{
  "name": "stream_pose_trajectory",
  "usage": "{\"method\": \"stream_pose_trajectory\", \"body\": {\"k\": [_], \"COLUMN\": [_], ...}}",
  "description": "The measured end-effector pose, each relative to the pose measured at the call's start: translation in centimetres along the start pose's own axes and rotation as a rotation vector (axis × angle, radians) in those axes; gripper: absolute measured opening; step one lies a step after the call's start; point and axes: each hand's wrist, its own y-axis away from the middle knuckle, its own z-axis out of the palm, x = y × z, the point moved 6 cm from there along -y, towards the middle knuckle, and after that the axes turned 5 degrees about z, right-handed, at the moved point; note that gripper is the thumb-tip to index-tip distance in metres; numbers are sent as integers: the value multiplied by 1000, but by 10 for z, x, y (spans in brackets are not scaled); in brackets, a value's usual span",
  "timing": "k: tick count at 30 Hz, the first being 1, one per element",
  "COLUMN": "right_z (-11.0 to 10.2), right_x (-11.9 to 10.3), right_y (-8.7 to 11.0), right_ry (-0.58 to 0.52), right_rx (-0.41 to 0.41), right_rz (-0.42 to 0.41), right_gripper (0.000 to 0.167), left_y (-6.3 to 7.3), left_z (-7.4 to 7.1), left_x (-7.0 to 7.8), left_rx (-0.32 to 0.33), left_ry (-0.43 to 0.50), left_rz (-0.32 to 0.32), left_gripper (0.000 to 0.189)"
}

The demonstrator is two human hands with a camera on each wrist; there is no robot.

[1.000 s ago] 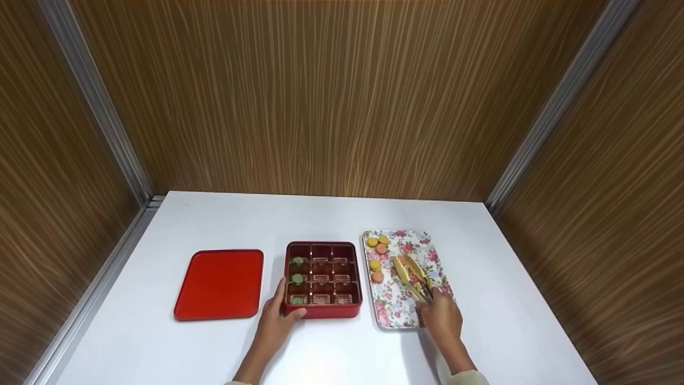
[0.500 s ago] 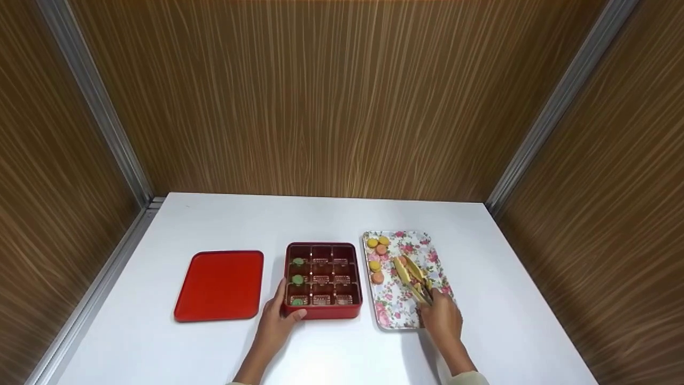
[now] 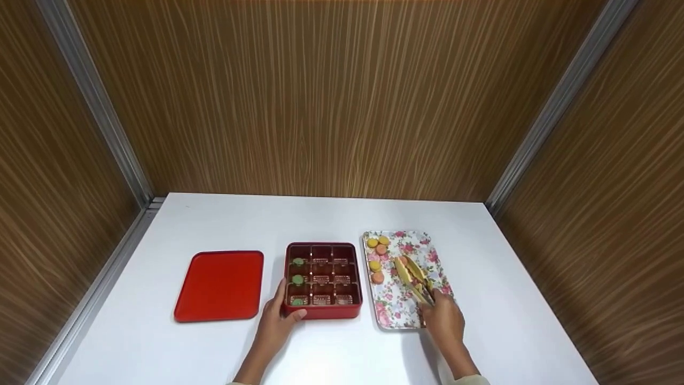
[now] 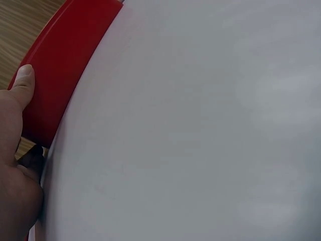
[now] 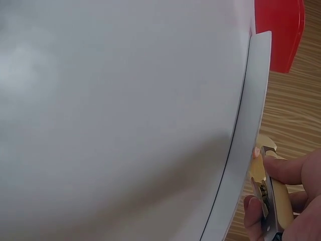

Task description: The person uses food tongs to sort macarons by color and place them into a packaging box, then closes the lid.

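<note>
My left hand (image 3: 275, 323) grips the near left corner of a red box (image 3: 326, 312), its thumb on the front wall. The box has a divided insert, with green macarons (image 3: 297, 279) in the left column. On the right, my right hand (image 3: 444, 320) holds tongs (image 3: 401, 270) with yellowish tips over a floral tray (image 3: 393, 313). An orange macaron (image 3: 403, 261) shows between the tips; whether they touch it I cannot tell. In the right wrist view, thumb and fingers pinch the tongs (image 5: 284, 203).
A flat red lid (image 3: 222, 286) lies left of the box on the white table (image 3: 331, 353). Yellow macarons (image 3: 375, 266) and orange macarons (image 3: 377, 277) line the tray's left side. Wood-patterned panels (image 3: 320, 107) enclose the table's back and sides.
The tongs and right hand have shifted very slightly to the right, and the tips look a little closer together. My left hand and the box stay in place.
</note>
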Motion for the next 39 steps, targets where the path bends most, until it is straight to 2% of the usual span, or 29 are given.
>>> {"method": "stream_pose_trajectory", "body": {"k": [8,17,25,30,39], "right_z": [-11,-25,-33,-38,-37], "right_x": [-7,-30,-55,-68,-89], "right_y": [3,11,19,24,38], "right_ry": [4,-43,-39,-68,-103], "right_rx": [35,67,69,95,43], "right_rz": [-19,-58,-95,-138,-169], "right_gripper": [37,49,52,50,49], "left_y": [0,-1,0,1,0], "left_z": [0,0,0,0,0], "left_x": [0,0,0,1,1], "left_rx": [-10,-4,-2,6,-6], "left_ry": [-20,-40,-41,-49,-31], "left_rz": [-1,-8,-16,4,-9], "left_gripper": [103,103,102,102,102]}}
